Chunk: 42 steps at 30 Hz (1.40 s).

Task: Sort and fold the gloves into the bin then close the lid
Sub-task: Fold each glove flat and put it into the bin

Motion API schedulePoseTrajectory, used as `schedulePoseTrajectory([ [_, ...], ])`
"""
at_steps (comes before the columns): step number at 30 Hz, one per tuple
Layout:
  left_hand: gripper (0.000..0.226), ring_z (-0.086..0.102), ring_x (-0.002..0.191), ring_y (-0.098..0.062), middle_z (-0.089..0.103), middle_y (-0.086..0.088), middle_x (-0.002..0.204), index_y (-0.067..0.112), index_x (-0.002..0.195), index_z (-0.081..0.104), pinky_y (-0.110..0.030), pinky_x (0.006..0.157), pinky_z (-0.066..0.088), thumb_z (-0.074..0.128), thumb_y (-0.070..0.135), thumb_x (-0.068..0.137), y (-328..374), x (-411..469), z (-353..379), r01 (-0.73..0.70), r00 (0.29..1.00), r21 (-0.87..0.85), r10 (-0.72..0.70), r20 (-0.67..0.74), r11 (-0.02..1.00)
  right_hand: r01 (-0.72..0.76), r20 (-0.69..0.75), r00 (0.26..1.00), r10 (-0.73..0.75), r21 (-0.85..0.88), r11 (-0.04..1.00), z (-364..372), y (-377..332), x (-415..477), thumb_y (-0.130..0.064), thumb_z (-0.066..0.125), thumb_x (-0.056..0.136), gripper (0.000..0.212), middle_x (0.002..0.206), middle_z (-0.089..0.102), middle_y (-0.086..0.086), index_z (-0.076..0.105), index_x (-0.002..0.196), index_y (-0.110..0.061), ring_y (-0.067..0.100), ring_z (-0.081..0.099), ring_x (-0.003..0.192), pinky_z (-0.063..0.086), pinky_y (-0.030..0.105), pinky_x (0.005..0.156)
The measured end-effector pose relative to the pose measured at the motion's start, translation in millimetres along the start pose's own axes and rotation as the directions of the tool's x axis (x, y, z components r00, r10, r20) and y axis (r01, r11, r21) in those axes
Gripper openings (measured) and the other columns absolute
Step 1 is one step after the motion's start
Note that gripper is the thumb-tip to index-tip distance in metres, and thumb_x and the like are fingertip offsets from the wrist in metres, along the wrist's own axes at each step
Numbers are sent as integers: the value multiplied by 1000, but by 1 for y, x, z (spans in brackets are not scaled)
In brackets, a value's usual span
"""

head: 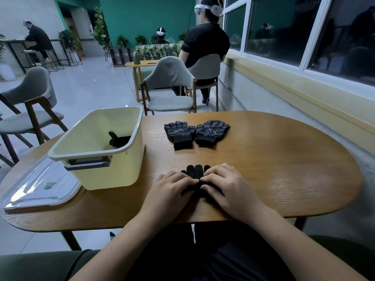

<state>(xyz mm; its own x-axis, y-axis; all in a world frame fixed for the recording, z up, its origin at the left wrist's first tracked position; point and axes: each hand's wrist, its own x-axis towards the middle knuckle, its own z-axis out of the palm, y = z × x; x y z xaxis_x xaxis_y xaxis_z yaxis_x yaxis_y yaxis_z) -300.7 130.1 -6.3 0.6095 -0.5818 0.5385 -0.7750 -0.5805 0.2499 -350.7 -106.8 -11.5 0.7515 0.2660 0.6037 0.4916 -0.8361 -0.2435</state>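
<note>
A plain black glove (195, 171) lies flat near the table's front edge, fingers pointing away from me. My left hand (169, 188) and my right hand (225, 184) both press on it, fingertips meeting over its palm and pinching the fabric; most of the glove is hidden under them. Farther back, a pair of black dotted gloves (179, 132) (211, 130) lies side by side, palms up. The pale yellow bin (113, 169) stands open at the left with a black glove (118, 139) inside it. Its lid (40, 185) lies flat on the table left of the bin.
The wooden table (274, 169) has bare surface to the right. Grey chairs (170, 86) stand beyond the far edge and at the left. A person sits with their back to me behind the table, and others sit farther off. A window wall runs along the right.
</note>
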Motion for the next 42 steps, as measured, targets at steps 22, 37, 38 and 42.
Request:
schedulePoseTrajectory([
  [22, 36, 58, 109, -15, 63, 13, 115, 30, 121, 70, -39, 87, 51, 83, 29, 88, 3, -1, -6, -30, 1000, 5, 30, 0, 1000, -30, 135, 991, 20, 74, 997, -4, 0, 1, -27, 62, 101, 27, 117, 65, -15, 66, 128, -29, 15, 58, 105, 42, 36, 92],
  [37, 28, 60, 105, -17, 67, 12, 110, 30, 119, 74, -42, 87, 52, 61, 40, 96, 4, 0, -3, 27, 999, 2, -27, -25, 1000, 43, 16, 999, -43, -2, 999, -6, -4, -1, -37, 72, 99, 19, 110, 66, -12, 72, 115, -25, 15, 60, 101, 47, 40, 90],
  [38, 30, 60, 107, -17, 66, 12, 113, 31, 122, 73, -41, 88, 51, 63, 40, 95, 4, -1, -5, 24, 999, 6, -24, -23, 1000, 35, 16, 999, -34, -3, 999, -6, -3, -1, -37, 70, 100, 19, 110, 67, -12, 71, 115, -25, 15, 61, 101, 47, 40, 90],
  [42, 35, 60, 109, -17, 64, 13, 118, 30, 122, 70, -40, 89, 50, 74, 32, 88, 4, -2, -8, -12, 1000, -6, 12, -11, 1000, 11, 28, 1000, -12, 20, 1000, -4, -1, 0, -39, 64, 104, 20, 112, 69, -13, 70, 117, -25, 15, 62, 101, 47, 41, 90],
])
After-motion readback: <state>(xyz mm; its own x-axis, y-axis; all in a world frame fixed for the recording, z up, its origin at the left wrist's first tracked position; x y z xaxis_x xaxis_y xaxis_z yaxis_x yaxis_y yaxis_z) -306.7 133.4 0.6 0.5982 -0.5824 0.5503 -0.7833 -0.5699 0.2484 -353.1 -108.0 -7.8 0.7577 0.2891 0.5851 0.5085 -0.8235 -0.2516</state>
